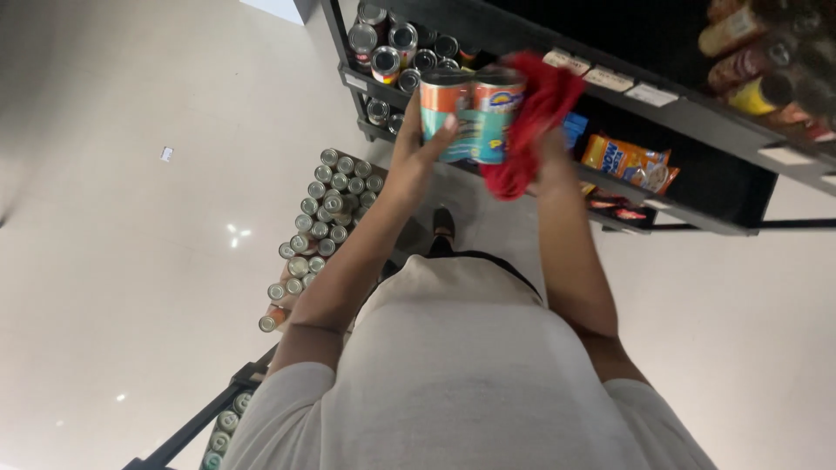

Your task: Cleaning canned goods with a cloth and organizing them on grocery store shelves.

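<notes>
My left hand (420, 144) grips a shrink-wrapped pack of two cans (471, 116) with teal and orange labels, held up in front of the dark shelf (688, 113). My right hand (550, 150) is mostly wrapped in a red cloth (531, 122), which is pressed against the right side of the pack. The fingers of the right hand are hidden under the cloth.
Several silver-topped cans (324, 224) stand packed on the floor at my left, and more cans (392, 48) fill the shelf above. Orange snack bags (629, 163) lie on a lower shelf. Bottles (758, 52) sit top right. A dark rack with cans (222, 426) is bottom left.
</notes>
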